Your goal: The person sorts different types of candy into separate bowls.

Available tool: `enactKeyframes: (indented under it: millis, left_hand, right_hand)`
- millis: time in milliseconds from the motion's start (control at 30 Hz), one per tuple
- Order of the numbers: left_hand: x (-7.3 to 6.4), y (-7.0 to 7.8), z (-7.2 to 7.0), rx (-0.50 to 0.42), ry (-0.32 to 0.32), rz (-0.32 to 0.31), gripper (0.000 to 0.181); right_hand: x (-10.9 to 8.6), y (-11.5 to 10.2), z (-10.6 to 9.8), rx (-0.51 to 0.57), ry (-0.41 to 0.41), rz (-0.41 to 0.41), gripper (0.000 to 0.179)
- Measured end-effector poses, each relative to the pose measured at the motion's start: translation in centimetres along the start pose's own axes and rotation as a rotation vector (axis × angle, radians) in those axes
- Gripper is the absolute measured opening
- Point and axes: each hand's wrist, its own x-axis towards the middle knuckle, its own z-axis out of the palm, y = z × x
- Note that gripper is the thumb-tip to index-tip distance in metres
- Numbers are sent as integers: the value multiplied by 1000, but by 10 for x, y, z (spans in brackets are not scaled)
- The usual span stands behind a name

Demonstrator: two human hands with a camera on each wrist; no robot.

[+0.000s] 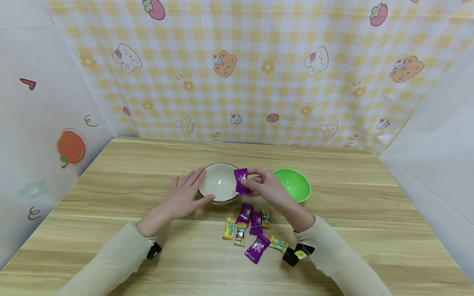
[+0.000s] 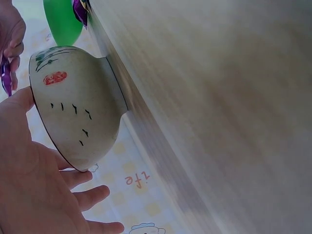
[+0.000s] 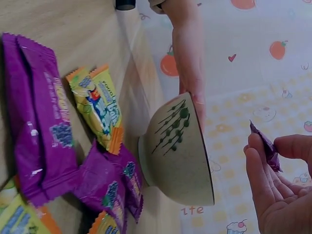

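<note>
Between thumb and fingers, my right hand [image 1: 261, 185] pinches a purple candy packet [image 1: 241, 181] at the right rim of a cream bowl [image 1: 219, 181]. The right wrist view shows that packet [image 3: 264, 146] edge-on, apart from the bowl [image 3: 180, 156]. My left hand [image 1: 184, 195] rests with straight, spread fingers against the bowl's left rim. In the left wrist view, the thumb and fingers of the left hand [image 2: 39, 180] touch the rim of the bowl [image 2: 78, 107], which has dark marks and a red stamp outside.
A green bowl [image 1: 294, 185] stands to the right, partly behind my right wrist. In front of the cream bowl lie several candy packets, purple [image 1: 257, 248] and yellow [image 1: 229, 228], on the wooden table [image 1: 200, 263]. A checked cloth [image 1: 252, 98] hangs behind the table.
</note>
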Motion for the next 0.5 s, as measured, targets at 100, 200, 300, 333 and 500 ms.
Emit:
enactKeyframes:
  millis: [100,200,300,333,500]
  left_hand:
    - [0,0,-1,5,-2,1,85]
    - [0,0,-1,10,-7,-1,85]
    - [0,0,-1,5,-8,-1,85]
    - [0,1,-1,4,-6,-1,85]
    - [1,0,-1,2,-5,1,85]
  right_hand:
    - [4,-5,3,23,9,3,38]
    - [7,-11,5,37,29,9,38]
    - [11,-16,7,36,44,3,38]
    - [13,-17,7,35,46,-3,38]
    - [20,-21,10,39,59,2,33]
